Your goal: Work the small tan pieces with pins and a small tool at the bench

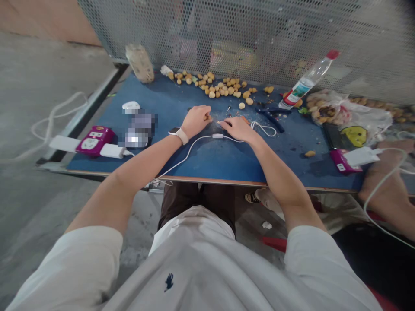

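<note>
My left hand [197, 120], with a watch on its wrist, has its fingers curled round a small tan piece [207, 117] that looks like one of the round fruits. My right hand [237, 128] rests low over the blue table [227, 162], its fingers bent together near the fingertips of the left; what they pinch, if anything, is too small to name. A white cable with an inline switch [217, 136] runs just below both hands. Behind my right hand lie small bits and an orange item [245, 120]. Dark blue pliers [272, 117] lie to the right.
Round tan fruits [223, 88] line the mesh panel [181, 34]. A jar [140, 64], phone [139, 129] and purple socket block [95, 140] stand left. Right are a tilted bottle [306, 84], plastic bag [366, 119], second block [346, 163] and another person's arm [385, 177].
</note>
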Available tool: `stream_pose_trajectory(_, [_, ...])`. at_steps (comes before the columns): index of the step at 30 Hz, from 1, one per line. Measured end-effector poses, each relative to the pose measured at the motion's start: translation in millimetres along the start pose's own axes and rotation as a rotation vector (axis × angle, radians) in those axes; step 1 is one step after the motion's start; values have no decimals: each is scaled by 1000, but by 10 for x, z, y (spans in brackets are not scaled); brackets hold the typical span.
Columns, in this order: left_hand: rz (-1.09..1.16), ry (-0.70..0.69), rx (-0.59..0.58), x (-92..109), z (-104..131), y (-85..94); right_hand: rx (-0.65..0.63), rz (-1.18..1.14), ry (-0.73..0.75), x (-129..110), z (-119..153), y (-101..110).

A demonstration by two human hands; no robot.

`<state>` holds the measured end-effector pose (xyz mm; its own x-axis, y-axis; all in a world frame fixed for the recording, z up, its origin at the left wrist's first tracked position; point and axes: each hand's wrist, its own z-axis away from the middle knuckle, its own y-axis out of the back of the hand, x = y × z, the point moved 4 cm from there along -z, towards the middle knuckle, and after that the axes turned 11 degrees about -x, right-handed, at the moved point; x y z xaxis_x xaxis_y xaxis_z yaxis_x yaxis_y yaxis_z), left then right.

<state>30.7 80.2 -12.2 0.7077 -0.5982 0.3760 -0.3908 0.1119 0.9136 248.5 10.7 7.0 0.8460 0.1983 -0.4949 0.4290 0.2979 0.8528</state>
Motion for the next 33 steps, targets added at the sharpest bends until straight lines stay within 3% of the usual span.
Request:
stream_pose_trajectory(16, [-36, 27, -24, -6, 1, -3, -18, -13, -15, -44, 35, 15])
stream_pose_trajectory(33, [-112, 57, -43, 128, 108, 107, -7, 37, -43, -68, -14, -9])
